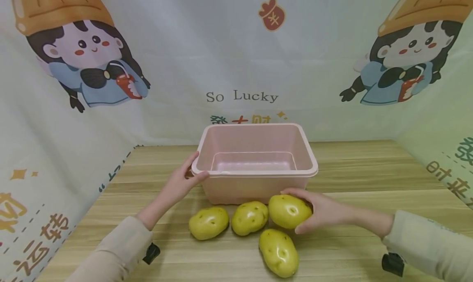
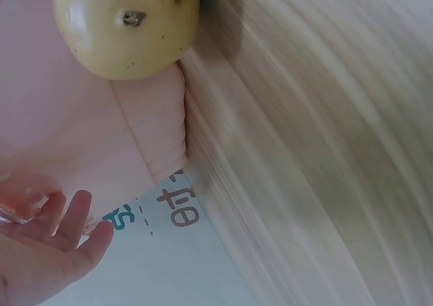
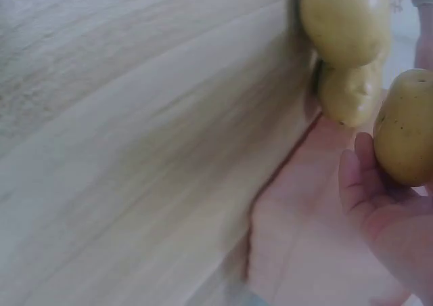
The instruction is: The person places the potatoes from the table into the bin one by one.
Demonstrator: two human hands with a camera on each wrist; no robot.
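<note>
Sleeve foremost, potato within right hand

Three potatoes lie on the table before the bin, cloth behind.

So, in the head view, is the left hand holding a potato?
No, the left hand holds the pink bin at its corner.

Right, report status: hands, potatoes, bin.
Left hand touching pink bin. Right hand holding one potato. Three other potatoes on table; nothing seen blocking bin's opening.
</note>
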